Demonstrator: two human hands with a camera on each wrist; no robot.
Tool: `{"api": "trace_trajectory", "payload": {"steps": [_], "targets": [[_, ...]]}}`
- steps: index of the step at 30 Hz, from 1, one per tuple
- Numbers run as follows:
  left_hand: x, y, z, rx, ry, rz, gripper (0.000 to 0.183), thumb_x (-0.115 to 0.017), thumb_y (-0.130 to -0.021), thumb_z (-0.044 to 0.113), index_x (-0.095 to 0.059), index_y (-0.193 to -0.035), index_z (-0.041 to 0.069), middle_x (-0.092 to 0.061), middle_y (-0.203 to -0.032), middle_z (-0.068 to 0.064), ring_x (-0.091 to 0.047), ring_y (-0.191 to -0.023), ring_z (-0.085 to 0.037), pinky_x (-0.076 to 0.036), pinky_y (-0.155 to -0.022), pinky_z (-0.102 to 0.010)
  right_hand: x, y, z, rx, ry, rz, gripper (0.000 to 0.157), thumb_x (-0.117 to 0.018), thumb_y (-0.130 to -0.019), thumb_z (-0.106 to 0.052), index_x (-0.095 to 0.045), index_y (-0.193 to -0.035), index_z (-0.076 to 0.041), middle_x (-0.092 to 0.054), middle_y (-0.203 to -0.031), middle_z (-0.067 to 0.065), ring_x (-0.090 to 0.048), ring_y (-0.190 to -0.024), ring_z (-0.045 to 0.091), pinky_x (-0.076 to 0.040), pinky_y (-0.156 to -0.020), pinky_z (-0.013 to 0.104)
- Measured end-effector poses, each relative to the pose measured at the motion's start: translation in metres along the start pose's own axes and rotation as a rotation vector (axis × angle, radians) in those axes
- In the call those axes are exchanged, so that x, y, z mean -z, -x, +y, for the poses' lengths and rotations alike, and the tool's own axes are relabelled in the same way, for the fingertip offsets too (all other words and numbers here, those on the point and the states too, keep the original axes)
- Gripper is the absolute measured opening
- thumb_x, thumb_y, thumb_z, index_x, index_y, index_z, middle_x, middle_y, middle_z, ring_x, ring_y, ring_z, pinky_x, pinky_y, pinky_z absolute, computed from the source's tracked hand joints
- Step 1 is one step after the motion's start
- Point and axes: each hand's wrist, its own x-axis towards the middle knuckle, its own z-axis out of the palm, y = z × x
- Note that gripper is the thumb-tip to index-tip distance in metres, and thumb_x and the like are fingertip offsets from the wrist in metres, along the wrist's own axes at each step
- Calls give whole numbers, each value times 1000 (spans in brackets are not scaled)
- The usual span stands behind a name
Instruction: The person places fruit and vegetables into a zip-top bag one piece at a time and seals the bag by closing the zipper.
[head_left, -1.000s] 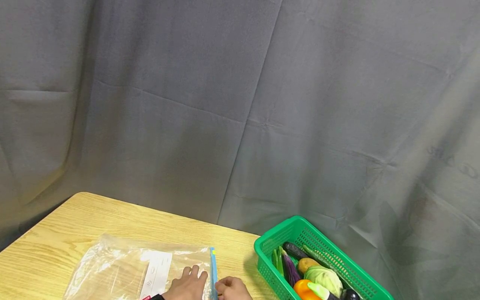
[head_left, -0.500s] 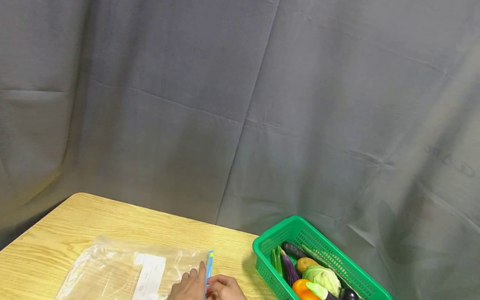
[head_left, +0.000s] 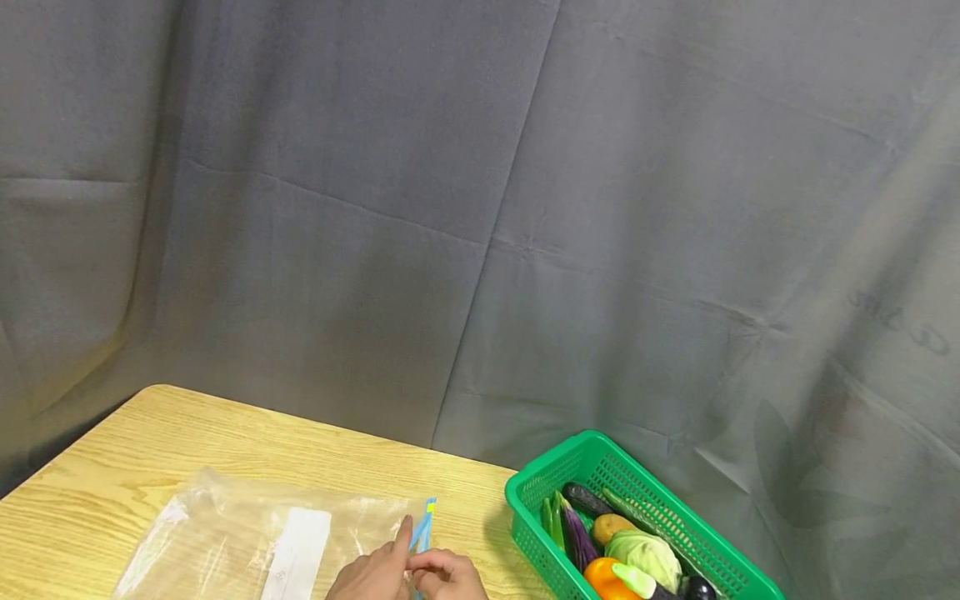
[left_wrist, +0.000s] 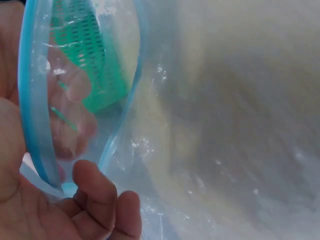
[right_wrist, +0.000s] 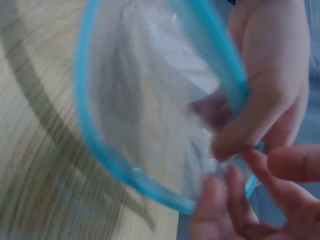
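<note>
A large clear zip bag (head_left: 225,533) with a white label (head_left: 298,550) lies flat on the wooden table, its blue-edged mouth facing right. At that mouth, my left hand (head_left: 372,573) grips the blue edge; the right wrist view shows its thumb and fingers around the rim (right_wrist: 82,95). My right hand (head_left: 448,575), fingers curled, pinches the edge close beside the left. Both wrist views show the mouth spread into a wide loop. Through the clear plastic in the left wrist view, fingers and the green basket (left_wrist: 107,85) are visible. The lower parts of both hands leave the head view.
On the right of the table (head_left: 247,433), the green basket (head_left: 600,446) holds a cabbage (head_left: 647,560), an orange vegetable (head_left: 606,579), a potato-like item (head_left: 611,527), eggplants and several green vegetables. A grey curtain (head_left: 337,250) hangs behind the table.
My left hand has gone from lying spread on the bag to gripping its blue edge beside my right hand. The edge has parted into two strips, so the mouth stands open.
</note>
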Motion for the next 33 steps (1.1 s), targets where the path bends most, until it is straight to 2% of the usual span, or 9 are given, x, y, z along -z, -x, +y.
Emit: {"api": "trace_trajectory", "payload": {"steps": [3,5,9,12,16,21,24,28,33], "targets": [[8,5,6,-26,16,30,69,-59,-80,-3,-26,-140,-12,-41,-66,4,-30,-44,-4,-31,-41,-19,1,5,-4,61,154,88,18,-62,-83,-7,-72,-96,1,-48,-77,-3,-43,-67,6,-38,-60,22],[13,8,9,-47,11,67,68,-56,-80,-4,-26,-140,-13,-42,-66,5,-30,-44,-3,-32,-41,-19,1,7,-5,109,268,116,20,-65,-83,-13,-71,-99,-4,-45,-83,-1,-42,-73,10,-36,-64,25],[26,11,14,-128,35,124,63,-54,-84,-4,-25,-139,-14,-43,-67,7,-31,-46,-1,-35,-43,-18,0,9,-8,132,371,99,33,-68,-82,-22,-66,-112,-7,-46,-113,21,-46,-98,30,-41,-71,36],[35,14,17,-226,68,159,62,-54,-85,-4,-25,-139,-14,-41,-67,9,-31,-47,3,-36,-44,-16,0,11,-10,104,284,31,36,-68,-84,-22,-64,-116,-6,-46,-122,28,-53,-99,39,-50,-72,39],[45,15,19,-417,50,244,58,-55,-87,-4,-35,-141,-2,-39,-74,12,-32,-55,4,-37,-50,-16,1,14,-11,135,85,-77,33,-64,-89,-16,-63,-117,0,-61,-107,19,-66,-82,21,-53,-66,26],[57,17,24,-601,-72,292,38,-59,-83,-6,-67,-114,14,-28,-77,16,-25,-61,6,-28,-51,-9,3,16,-16,210,55,-99,33,-62,-90,-12,-59,-117,6,-69,-93,11,-64,-69,4,-51,-61,21],[68,23,32,-544,-149,241,35,-59,-76,-5,-70,-103,14,-25,-78,15,-23,-58,4,-27,-50,-10,6,18,-17,264,118,-73,35,-64,-87,-10,-57,-117,7,-69,-84,8,-62,-66,1,-50,-58,21],[81,30,42,-443,-251,179,45,-61,-66,-3,-64,-111,3,-29,-79,11,-25,-54,0,-28,-46,-16,12,19,-15,340,153,-95,38,-64,-87,-7,-53,-120,9,-68,-83,13,-63,-70,1,-51,-59,21],[92,35,50,-376,-310,177,48,-62,-60,-6,-56,-107,4,-30,-78,9,-25,-48,-4,-26,-41,-20,19,18,-14,364,217,-75,39,-66,-86,-10,-54,-119,7,-69,-82,9,-60,-65,-2,-49,-55,19]]}}
